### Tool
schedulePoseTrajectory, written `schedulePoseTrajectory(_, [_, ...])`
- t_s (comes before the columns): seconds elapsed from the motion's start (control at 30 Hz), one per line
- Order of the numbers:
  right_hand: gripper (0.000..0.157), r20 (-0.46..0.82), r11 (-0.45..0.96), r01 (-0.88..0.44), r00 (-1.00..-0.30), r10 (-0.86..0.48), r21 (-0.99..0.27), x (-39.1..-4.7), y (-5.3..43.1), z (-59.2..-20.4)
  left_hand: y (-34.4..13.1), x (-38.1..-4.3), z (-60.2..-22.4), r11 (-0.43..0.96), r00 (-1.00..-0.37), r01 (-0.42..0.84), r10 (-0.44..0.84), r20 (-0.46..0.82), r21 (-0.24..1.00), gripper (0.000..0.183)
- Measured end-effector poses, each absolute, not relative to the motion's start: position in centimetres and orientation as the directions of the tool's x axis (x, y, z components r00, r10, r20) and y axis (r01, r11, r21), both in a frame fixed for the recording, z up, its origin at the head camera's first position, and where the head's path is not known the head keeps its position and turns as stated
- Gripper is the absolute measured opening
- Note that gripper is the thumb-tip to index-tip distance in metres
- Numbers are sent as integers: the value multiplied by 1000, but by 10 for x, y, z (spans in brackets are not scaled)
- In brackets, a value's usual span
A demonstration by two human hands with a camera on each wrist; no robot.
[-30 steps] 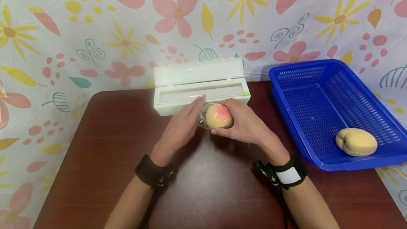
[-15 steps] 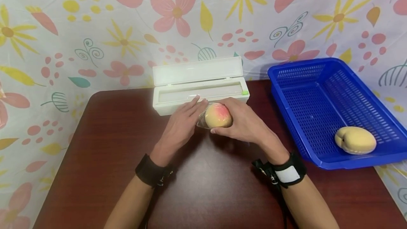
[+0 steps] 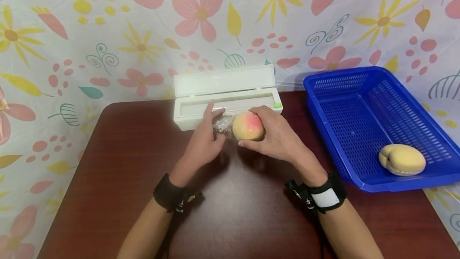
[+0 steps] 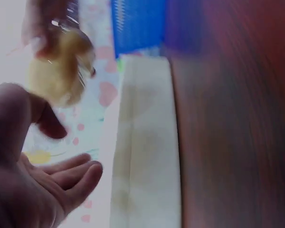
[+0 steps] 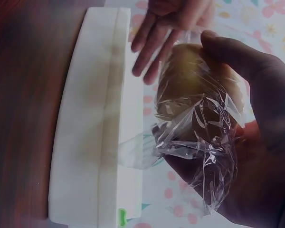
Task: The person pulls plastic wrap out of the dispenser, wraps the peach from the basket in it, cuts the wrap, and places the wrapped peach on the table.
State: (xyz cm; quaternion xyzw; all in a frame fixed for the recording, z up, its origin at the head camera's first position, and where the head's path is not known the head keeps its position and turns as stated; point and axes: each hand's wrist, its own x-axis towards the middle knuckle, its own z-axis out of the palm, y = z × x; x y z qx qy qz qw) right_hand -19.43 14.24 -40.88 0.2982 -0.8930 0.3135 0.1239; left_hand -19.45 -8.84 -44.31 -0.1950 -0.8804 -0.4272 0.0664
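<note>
Above the table, my right hand (image 3: pixel 282 135) grips a yellow peach (image 3: pixel 247 126) with a pink blush. Clear cling film (image 5: pixel 211 152) covers the peach, and crumpled loose film hangs below it in the right wrist view. On the left side my left hand (image 3: pixel 203 141) has its thumb and fingers spread apart, beside a gathered tail of film at the peach's left. In the left wrist view, the left hand's fingers (image 4: pixel 80 183) stand apart from the blurred peach. Just behind both hands is a long white cling film box (image 3: pixel 185 125), its lid raised.
A blue plastic basket (image 3: pixel 325 141) stands on the right of the dark red table (image 3: pixel 118 151). Inside it lies a yellow fruit (image 3: pixel 406 160) with a crease. A green slider (image 3: pixel 277 105) sits at the box's right end. Behind the table hangs a flowered cloth (image 3: pixel 143 19).
My left hand has turned and spread its thumb and fingers, drawing slightly left from the peach. More crumpled film shows between the hands. The right hand keeps its grip, with the peach slightly higher.
</note>
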Motion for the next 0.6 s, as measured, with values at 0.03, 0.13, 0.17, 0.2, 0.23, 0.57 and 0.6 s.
schedulePoseTrajectory(0.03, [77,420,623,-610,-791,-444,-490,-194,142,-409,-88,-193,-442,477,-943,316,253,216,820,91])
schedulePoseTrajectory(0.13, [78,452,617,-604,-794,-408,-504,-194,142,-408,-86,-191,-438,83,-971,65,237,44,994,74])
schedulePoseTrajectory(0.17, [79,460,616,-602,-795,-396,-509,-193,141,-408,-86,-190,-437,-59,-967,1,253,16,998,67])
schedulePoseTrajectory(0.2, [80,468,614,-600,-795,-386,-512,-193,141,-408,-85,-190,-437,-189,-962,-48,273,5,981,60])
schedulePoseTrajectory(0.23, [80,477,613,-600,-794,-377,-515,-193,141,-407,-85,-190,-437,-319,-952,-102,305,0,942,54])
schedulePoseTrajectory(0.57, [79,502,588,-613,-784,-366,-528,-192,137,-409,-72,-189,-438,-642,-930,-237,367,20,729,58])
schedulePoseTrajectory(0.6, [79,501,585,-615,-782,-371,-528,-192,136,-409,-71,-188,-438,-627,-934,-232,356,9,743,60])
